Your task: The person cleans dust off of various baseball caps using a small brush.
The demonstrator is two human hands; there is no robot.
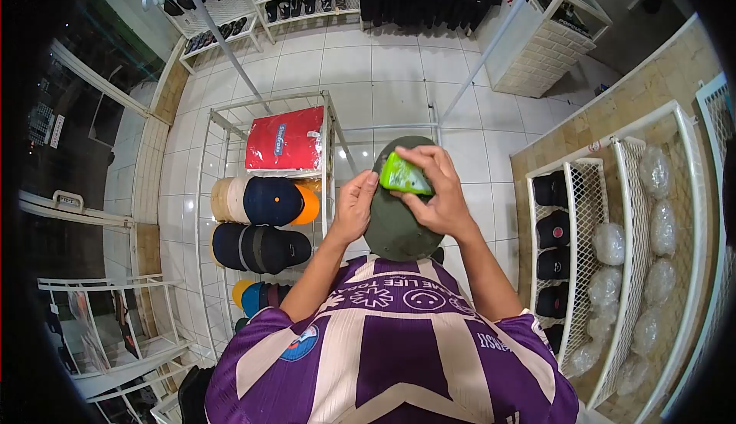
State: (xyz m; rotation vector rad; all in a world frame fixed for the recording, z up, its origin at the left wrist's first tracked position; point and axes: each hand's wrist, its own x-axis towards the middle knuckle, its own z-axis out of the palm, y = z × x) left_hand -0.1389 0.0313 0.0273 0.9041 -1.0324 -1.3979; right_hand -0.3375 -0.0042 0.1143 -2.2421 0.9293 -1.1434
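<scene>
A dark olive-green cap (400, 228) is held up in front of my chest. My left hand (354, 206) pinches its left edge, with thumb and fingers pressed together. Over the upper part of the cap, my right hand (443, 190) grips a bright green, palm-sized block with a pale face (404, 175). Its exact kind is not clear. The block is against or just above the cap; contact between them cannot be made out.
A white wire rack (330, 129) on the left carries a red packaged garment (285, 139) and stacked caps (272, 200). White mesh shelves (629, 163) on the right hold dark caps and clear plastic-wrapped bundles. Shoe shelves, a clothes rail and a counter (540, 44) stand farther back.
</scene>
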